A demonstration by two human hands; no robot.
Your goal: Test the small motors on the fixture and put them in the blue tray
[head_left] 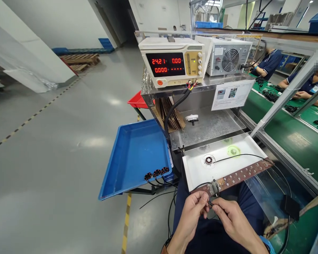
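Black wire end point(210, 202) sat pinched between left hand point(193, 208) and right hand point(228, 213), fingertips closed on it, just below connector point(215, 187) at brown strip point(241, 175). Beyond: white tabletop point(196, 169), small fan point(208, 160), blue tray point(132, 155), power supply point(172, 61).

A power supply point(172, 61) reading 24.21 stands above a blue tray point(134, 155).

Factory assembly floor: bench power supply point(171, 62) with red digits on a steel test stand point(201, 88), green conveyor line point(288, 137) with seated workers point(267, 61), blue parts tray point(134, 155), taped concrete floor point(42, 148).
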